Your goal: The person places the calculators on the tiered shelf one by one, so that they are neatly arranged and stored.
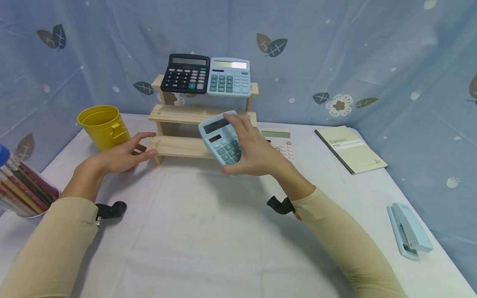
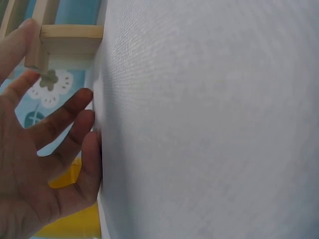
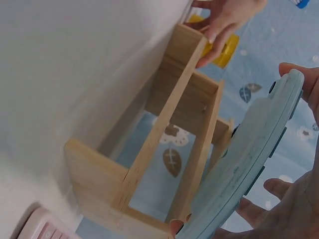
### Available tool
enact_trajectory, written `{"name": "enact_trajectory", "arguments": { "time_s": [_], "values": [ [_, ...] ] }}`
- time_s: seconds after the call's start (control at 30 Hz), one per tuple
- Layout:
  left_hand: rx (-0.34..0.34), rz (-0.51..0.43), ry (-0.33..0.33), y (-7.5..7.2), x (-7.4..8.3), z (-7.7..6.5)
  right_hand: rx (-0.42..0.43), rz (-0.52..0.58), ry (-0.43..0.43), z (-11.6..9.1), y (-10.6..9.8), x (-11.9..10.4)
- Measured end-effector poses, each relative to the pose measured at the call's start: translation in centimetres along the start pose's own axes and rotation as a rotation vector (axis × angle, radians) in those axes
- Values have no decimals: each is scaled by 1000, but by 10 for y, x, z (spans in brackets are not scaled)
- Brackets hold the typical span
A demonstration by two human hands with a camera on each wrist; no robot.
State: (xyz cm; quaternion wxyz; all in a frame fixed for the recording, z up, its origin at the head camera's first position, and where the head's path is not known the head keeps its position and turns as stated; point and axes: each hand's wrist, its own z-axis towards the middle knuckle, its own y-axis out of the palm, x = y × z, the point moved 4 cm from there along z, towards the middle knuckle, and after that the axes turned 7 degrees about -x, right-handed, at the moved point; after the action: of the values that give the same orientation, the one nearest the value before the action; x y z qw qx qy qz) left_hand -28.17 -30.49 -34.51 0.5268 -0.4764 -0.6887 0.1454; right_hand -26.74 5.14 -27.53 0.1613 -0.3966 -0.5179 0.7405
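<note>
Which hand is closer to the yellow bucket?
Left. The left hand is just in front of the yellow bucket, at the wooden rack; the right hand is farther off to the bucket's right, holding a blue calculator.

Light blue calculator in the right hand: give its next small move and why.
Probably ease the light blue calculator onto the middle shelf: the right hand holds it tilted near the rack, bare wood shows on that shelf, and the left hand touches the rack's left end.
</note>
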Motion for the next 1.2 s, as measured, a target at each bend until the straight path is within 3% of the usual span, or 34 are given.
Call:
{"name": "enact_trajectory", "arguments": {
  "time_s": [0.5,1.2],
  "values": [
    [7,16,6,-1,2,1,16,-42,8,39,4,-23],
    [4,5,15,0,0,0,-86,-140,112,87,14,-45]
  ]
}}
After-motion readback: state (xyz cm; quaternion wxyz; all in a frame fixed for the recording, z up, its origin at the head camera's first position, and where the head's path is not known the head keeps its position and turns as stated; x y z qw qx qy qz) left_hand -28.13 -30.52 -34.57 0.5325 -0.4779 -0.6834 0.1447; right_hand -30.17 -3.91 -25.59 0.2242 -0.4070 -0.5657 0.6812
